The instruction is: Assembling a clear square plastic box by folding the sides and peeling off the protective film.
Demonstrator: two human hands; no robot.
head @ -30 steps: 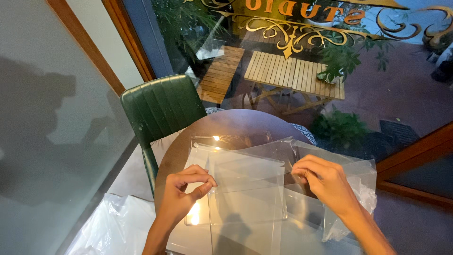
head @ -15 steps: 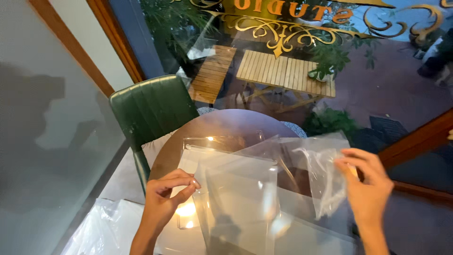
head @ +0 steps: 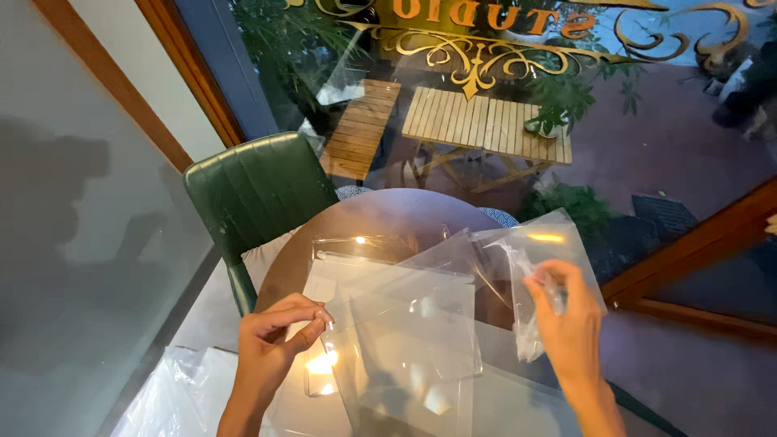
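Observation:
My left hand (head: 275,344) pinches the left edge of a clear plastic sheet (head: 409,340) that lies over the round brown table (head: 380,214). My right hand (head: 566,324) is raised to the right and grips a crumpled clear plastic bag (head: 526,259), lifted off the sheet. More clear sheets or sleeves (head: 356,247) lie flat beneath, glinting with a lamp's reflection.
A dark green padded chair (head: 255,190) stands at the table's far left. White plastic bags (head: 174,396) lie on the floor at lower left. A large window with gold lettering is ahead, showing a wooden slatted table (head: 486,125) and plants outside.
My right hand has pulled the clear bag up and away to the right, off the sheet. My left hand stays pinched on the sheet's left edge.

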